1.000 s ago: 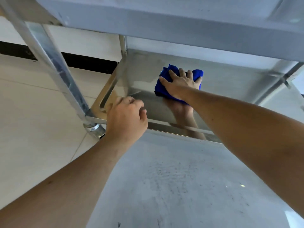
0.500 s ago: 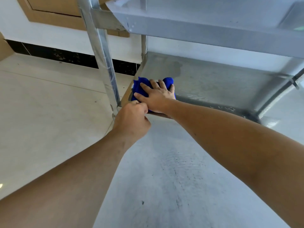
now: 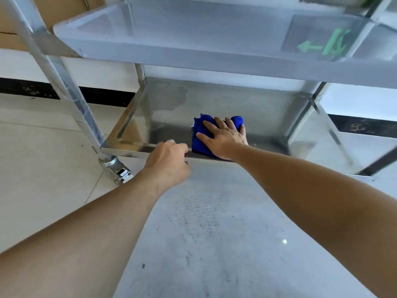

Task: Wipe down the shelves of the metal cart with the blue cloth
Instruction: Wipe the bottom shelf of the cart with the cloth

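Note:
The metal cart's bottom shelf (image 3: pixel 225 104) lies low in front of me, shiny and reflective. A bunched blue cloth (image 3: pixel 200 136) sits near the shelf's front rim, at about its middle. My right hand (image 3: pixel 223 136) presses flat on the cloth with fingers spread and straight. My left hand (image 3: pixel 166 162) grips the shelf's front rim just left of the cloth, fingers curled over the edge. The shelf above (image 3: pixel 193 33) spans the top of the view.
A metal upright (image 3: pixel 62 82) runs down at the left to a caster wheel (image 3: pixel 115 166). Pale floor tiles lie to the left and grey floor below my arms. A green arrow sign reflects in the upper shelf (image 3: pixel 326 44). A white wall with dark skirting stands behind.
My right hand has slid the cloth from the shelf's front left corner rightward along the front rim. My left hand stays on the rim.

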